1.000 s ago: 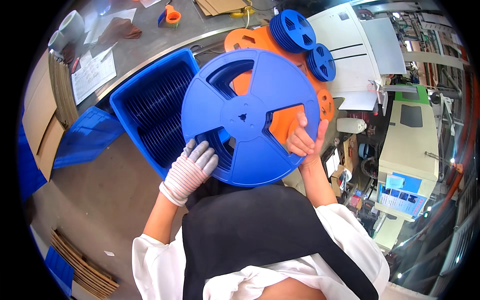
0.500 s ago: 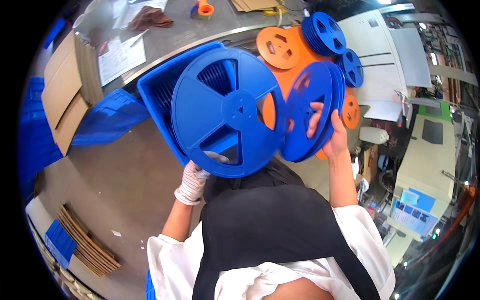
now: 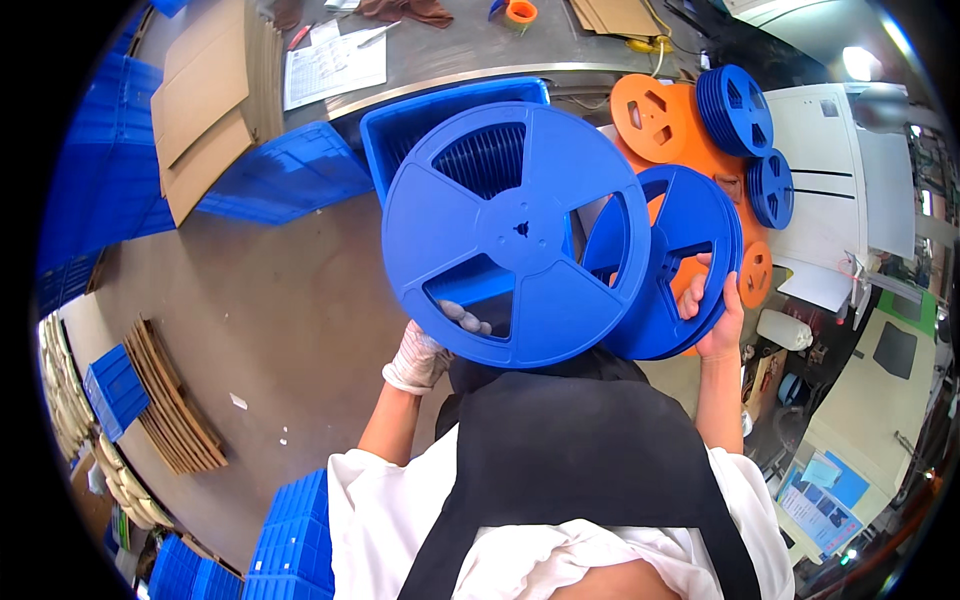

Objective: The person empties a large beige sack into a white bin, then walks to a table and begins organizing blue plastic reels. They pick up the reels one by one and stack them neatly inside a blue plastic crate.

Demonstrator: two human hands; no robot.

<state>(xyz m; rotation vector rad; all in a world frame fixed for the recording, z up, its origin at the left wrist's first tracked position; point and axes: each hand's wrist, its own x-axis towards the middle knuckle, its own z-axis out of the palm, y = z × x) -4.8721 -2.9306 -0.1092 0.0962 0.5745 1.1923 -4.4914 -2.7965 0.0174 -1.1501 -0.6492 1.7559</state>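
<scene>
A grey workshop floor (image 3: 260, 300) fills the left of the frame, with flattened cardboard (image 3: 175, 400) at lower left and a steel bench (image 3: 470, 50) along the top carrying papers and an orange tape roll (image 3: 520, 12). Just below the bench stands a blue crate (image 3: 420, 125) packed with reels on edge; orange reels (image 3: 655, 115) and smaller blue reels (image 3: 735, 105) lie at upper right.

The gloved left hand (image 3: 425, 350) holds up a big blue reel (image 3: 515, 235) in mid-frame, fingers (image 3: 462, 318) hooked through one of its cut-outs from behind, closed on the lower rim. The bare right hand (image 3: 715, 320) grips a stack of blue reels (image 3: 675, 260) just right of it, fingers (image 3: 700, 285) curled over the near edge, palm under the stack. The big reel overlaps the stack; whether they touch I cannot tell.

Risks, as I judge them: the stack is pinched at one edge only, so the outer reels could fan out and slide off. The big reel hangs from a few fingers and could swing into the stack or clip the crate rim. Both reels also hide the crate from view, so aiming is partly blind.
</scene>
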